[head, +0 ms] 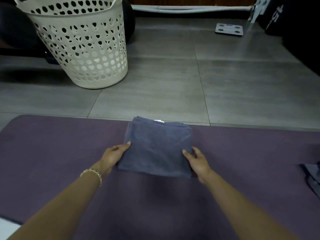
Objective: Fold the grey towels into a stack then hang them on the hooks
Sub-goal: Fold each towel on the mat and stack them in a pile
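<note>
A stack of folded grey towels lies on the purple mat, near its far edge, with a small white label showing at the back. My left hand grips the stack's left side, thumb on top and fingers under the edge. On the right side my right hand holds it the same way, thumb resting on the top towel. Another grey towel lies loose at the mat's right edge, partly cut off by the frame.
A white laundry basket with heart-shaped holes stands on the grey tiled floor, back left. A bathroom scale sits on the floor at the back right. Dark objects fill the far left and far right corners.
</note>
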### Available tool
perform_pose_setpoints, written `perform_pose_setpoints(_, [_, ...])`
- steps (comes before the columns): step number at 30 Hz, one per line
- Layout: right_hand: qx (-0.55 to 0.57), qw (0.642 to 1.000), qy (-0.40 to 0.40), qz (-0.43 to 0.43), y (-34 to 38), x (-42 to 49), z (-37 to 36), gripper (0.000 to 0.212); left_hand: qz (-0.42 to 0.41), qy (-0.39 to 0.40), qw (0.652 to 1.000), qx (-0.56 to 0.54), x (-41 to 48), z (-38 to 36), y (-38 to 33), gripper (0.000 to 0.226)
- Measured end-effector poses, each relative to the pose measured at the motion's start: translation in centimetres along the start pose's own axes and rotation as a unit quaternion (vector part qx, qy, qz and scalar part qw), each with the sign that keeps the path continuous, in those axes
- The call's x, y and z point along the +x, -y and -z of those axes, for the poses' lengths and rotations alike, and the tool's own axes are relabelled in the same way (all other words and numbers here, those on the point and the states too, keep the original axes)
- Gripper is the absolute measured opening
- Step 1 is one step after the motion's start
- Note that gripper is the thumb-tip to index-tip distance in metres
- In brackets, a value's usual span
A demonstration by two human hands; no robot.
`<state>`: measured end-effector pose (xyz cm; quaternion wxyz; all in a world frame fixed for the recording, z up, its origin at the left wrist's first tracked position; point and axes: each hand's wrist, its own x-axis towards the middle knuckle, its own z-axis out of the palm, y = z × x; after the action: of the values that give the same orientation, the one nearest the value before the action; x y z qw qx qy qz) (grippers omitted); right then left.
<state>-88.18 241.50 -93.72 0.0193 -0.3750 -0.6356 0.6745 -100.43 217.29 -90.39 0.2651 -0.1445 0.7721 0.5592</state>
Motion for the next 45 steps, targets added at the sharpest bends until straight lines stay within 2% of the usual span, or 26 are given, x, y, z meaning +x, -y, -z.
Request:
perform_pose_setpoints(2, [-0.057, 0.997, -0.012, 0.059, 0.6, -0.1, -0.2, 0.032, 0.019, 0.045, 0.999, 0.006, 0.1, 0.0, -1.1, 0.043])
perform_pose_setpoints(4, [-0.083, 0.987, -0.032, 0.134, 1.4, -0.4, -0.4, 0.028, 0.001, 0.087, 0.996, -0.013, -0.3, -0.3, -2.0, 0.039])
perform_pose_setpoints(7, [-0.064, 0.974, -0.039, 0.213, 3.9, -0.8, -0.4, 0.020, -0.097, 0.114, 0.986, -0.070, -0.8, -0.2, -3.1, 0.028])
perform_pose_setpoints(10, [-0.020, 0.971, -0.031, 0.238, 6.1, -0.2, -0.5, 0.016, -0.163, 0.109, 0.975, -0.102, -1.1, 1.0, -4.5, 0.023])
perform_pose_setpoints(14, [-0.063, 0.977, -0.036, 0.200, 5.2, 1.4, -1.6, 0.019, -0.142, 0.070, 0.986, -0.054, 1.0, 1.7, -3.4, 0.027])
perform_pose_setpoints(16, [-0.129, 0.980, -0.033, 0.147, 3.0, 1.8, -1.7, 0.028, -0.089, 0.046, 0.995, 0.025, 2.1, 1.4, -0.9, 0.042])
perform_pose_setpoints(18, [-0.148, 0.984, -0.034, 0.097, 1.2, 1.7, -1.8, 0.030, -0.024, 0.022, 0.999, 0.025, 2.6, 0.8, 1.7, 0.058])
perform_pose_setpoints(20, [-0.138, 0.985, -0.045, 0.093, 0.9, 1.6, -1.9, 0.030, -0.044, -0.032, 0.998, 0.018, 2.6, 0.2, 2.8, 0.050])
perform_pose_setpoints(22, [-0.130, 0.987, -0.051, 0.085, 1.1, 1.8, -1.7, 0.032, -0.084, -0.084, 0.991, 0.065, 2.3, -0.1, 2.5, 0.044])
perform_pose_setpoints(25, [-0.097, 0.994, -0.032, 0.042, 1.0, 1.5, -0.1, 0.050, -0.142, -0.118, 0.974, 0.128, 1.3, 0.2, 2.0, 0.051])
perform_pose_setpoints(28, [-0.118, 0.993, 0.000, 0.023, 0.9, 0.5, 2.9, 0.065, -0.208, -0.115, 0.944, 0.230, -0.3, 0.3, 1.8, 0.064])
perform_pose_setpoints(31, [-0.191, 0.980, 0.004, 0.051, 1.0, -0.9, 7.9, 0.067, -0.318, -0.102, 0.873, 0.357, -2.7, -1.3, 1.0, 0.067])
perform_pose_setpoints(33, [-0.259, 0.964, 0.002, 0.063, 1.1, -2.3, 12.0, 0.069, -0.351, -0.065, 0.840, 0.409, -4.2, -3.4, 0.2, 0.076])
perform_pose_setpoints(36, [-0.378, 0.923, -0.006, 0.078, 1.8, -4.9, 18.7, 0.070, -0.369, 0.000, 0.807, 0.462, -6.5, -8.5, -1.2, 0.095])
perform_pose_setpoints(39, [-0.453, 0.887, -0.038, 0.079, 2.7, -7.5, 25.9, 0.070, -0.374, 0.055, 0.766, 0.520, -9.5, -14.6, -2.8, 0.104])
perform_pose_setpoints(41, [-0.465, 0.878, -0.085, 0.072, 2.9, -9.1, 30.8, 0.067, -0.379, 0.083, 0.742, 0.547, -11.8, -18.9, -3.3, 0.107])
perform_pose_setpoints(45, [-0.425, 0.887, -0.178, 0.029, 0.9, -12.2, 39.2, 0.065, -0.370, 0.149, 0.726, 0.560, -16.2, -27.1, -2.3, 0.110])
